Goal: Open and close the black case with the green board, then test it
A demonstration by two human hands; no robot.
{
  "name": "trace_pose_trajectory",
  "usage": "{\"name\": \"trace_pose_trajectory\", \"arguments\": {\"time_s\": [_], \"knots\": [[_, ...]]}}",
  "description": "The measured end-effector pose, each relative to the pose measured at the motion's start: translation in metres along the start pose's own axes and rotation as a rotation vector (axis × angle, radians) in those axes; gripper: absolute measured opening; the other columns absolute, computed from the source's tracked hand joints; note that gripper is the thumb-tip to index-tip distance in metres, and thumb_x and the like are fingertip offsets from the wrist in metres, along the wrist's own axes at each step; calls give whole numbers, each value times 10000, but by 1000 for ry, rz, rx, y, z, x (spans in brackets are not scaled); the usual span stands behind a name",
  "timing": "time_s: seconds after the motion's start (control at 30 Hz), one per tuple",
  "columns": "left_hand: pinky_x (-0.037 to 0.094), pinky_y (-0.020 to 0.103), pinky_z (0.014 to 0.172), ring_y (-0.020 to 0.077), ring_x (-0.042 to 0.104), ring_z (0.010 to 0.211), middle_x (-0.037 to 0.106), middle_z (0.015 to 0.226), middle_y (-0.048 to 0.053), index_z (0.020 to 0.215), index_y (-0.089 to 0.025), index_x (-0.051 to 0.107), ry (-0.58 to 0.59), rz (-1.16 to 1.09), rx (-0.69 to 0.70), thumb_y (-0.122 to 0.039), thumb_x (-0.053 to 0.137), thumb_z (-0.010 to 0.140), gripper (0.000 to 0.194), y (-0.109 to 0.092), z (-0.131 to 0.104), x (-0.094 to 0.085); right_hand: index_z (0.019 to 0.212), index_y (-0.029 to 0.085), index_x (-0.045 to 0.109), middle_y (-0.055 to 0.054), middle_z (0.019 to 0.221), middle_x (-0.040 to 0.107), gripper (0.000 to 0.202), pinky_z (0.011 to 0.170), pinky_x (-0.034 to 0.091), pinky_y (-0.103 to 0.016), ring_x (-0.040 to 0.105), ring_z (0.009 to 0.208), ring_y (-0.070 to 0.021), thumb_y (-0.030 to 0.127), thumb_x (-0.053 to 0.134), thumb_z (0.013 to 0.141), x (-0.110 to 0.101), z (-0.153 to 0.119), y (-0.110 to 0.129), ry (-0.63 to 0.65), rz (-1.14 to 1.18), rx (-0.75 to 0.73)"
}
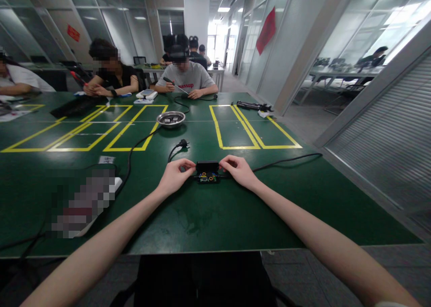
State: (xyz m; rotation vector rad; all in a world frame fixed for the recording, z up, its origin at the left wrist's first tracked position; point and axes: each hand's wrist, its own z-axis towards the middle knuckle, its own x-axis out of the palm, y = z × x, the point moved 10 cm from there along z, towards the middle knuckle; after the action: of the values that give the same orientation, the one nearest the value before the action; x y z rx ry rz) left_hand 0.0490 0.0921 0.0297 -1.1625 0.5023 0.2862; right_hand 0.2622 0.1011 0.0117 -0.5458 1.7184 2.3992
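Observation:
A small black case [208, 167] lies on the green table in front of me, its cover tilted up at the back and a circuit board [208, 178] with yellow-ringed parts showing inside. My left hand [177, 174] pinches the left end of the cover between thumb and fingers. At the right end, my right hand [238, 170] pinches the cover in the same way. Black cables leave the case on both sides. Beyond my left hand lies a black plug [182, 143] with its prongs pointing right.
A metal bowl [171, 119] with small parts stands farther back on the green table [269, 217]. At the left lies a blurred white-edged object [89, 203] beside a cable. Across the table, a person [188, 76] holds a screwdriver. A black tripod-like object [254, 106] lies back right.

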Motion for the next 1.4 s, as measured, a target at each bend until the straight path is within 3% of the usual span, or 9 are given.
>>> {"name": "trace_pose_trajectory", "arguments": {"time_s": [0.4,0.6,0.8,0.97,1.27,1.4], "knots": [[490,277,631,186,665,711,775,803,22,809,-193,761,38,69,14,-299,602,827,192,-7,-4,0,748,191,706,-20,692,685,339,626,465,-296,597,659,-173,481,622,902,2,-4,7,48,-53,-29],[508,283,679,202,697,787,774,821,27,799,-194,747,87,102,72,-257,597,820,164,-12,-8,4,760,189,710,-37,759,729,276,707,511,-324,656,735,-198,397,606,907,6,-8,13,104,-76,-38],[494,307,742,195,685,783,746,808,27,802,-188,737,110,171,137,-213,600,820,140,-15,-10,6,819,186,717,-33,767,717,227,692,496,-312,641,725,-190,375,627,905,8,-12,16,119,-161,-57],[462,324,749,193,649,762,723,793,18,820,-196,726,135,260,133,-332,657,876,162,-15,-12,9,937,183,722,-27,814,703,233,675,481,-296,616,714,-168,397,749,849,14,-16,22,159,-274,-113],[438,329,741,192,611,733,662,757,-3,808,-198,639,106,404,191,-408,709,899,239,-23,-15,15,1034,187,762,-60,989,682,232,750,504,-319,641,857,-194,381,725,911,24,-21,24,235,-371,-110],[453,340,762,199,629,771,683,837,1,950,-207,637,146,459,189,-461,682,936,258,-24,-13,29,1001,183,756,-55,985,670,220,735,496,-309,635,849,-189,383,735,912,28,-21,23,230,-362,-125]]}}
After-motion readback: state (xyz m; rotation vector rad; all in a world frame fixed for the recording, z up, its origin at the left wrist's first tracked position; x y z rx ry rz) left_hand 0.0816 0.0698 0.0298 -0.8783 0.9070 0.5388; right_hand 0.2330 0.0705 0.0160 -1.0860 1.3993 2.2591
